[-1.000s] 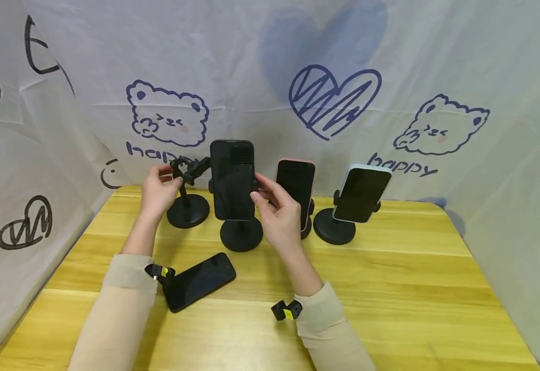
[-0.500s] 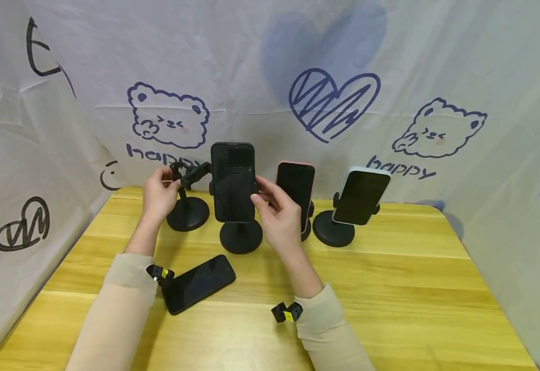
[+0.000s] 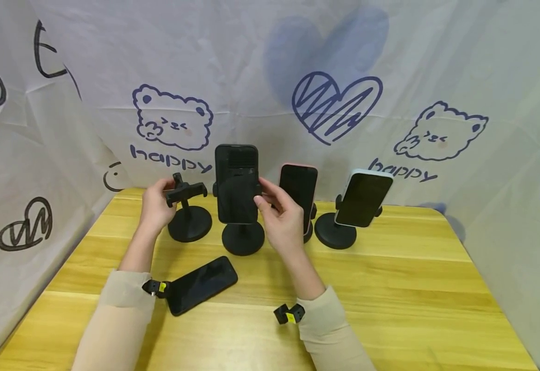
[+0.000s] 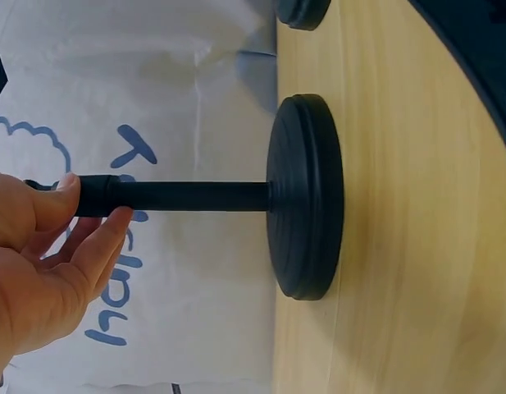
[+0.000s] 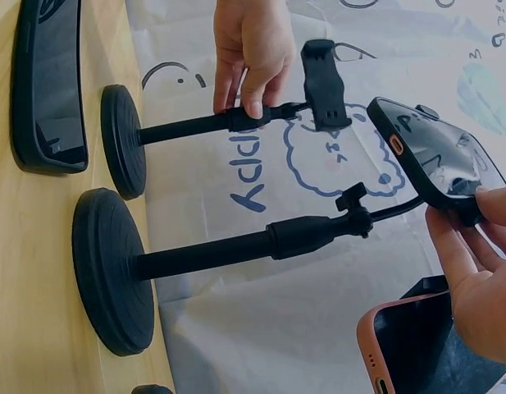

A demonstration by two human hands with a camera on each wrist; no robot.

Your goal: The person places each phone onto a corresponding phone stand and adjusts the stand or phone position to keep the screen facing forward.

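My left hand grips the collar near the top of the leftmost black phone stand, thumb on one side and fingers on the other. That stand's clamp holds nothing and lies nearly level. To its right, a black phone sits upright in the clamp of a second stand. My right hand pinches the right edge of this phone at the clamp, the thumb at the front and fingers behind. A loose black phone lies screen up on the table in front of the stands.
Right of my right hand, a pink-edged phone and a light-blue-edged phone stand in black holders. A wooden table carries everything. A white printed cloth hangs close behind and at the sides.
My left hand has moved down a little on the leftmost stand, and its clamp has swung lower, from slanted to nearly level. My right hand keeps its hold on the upright phone.
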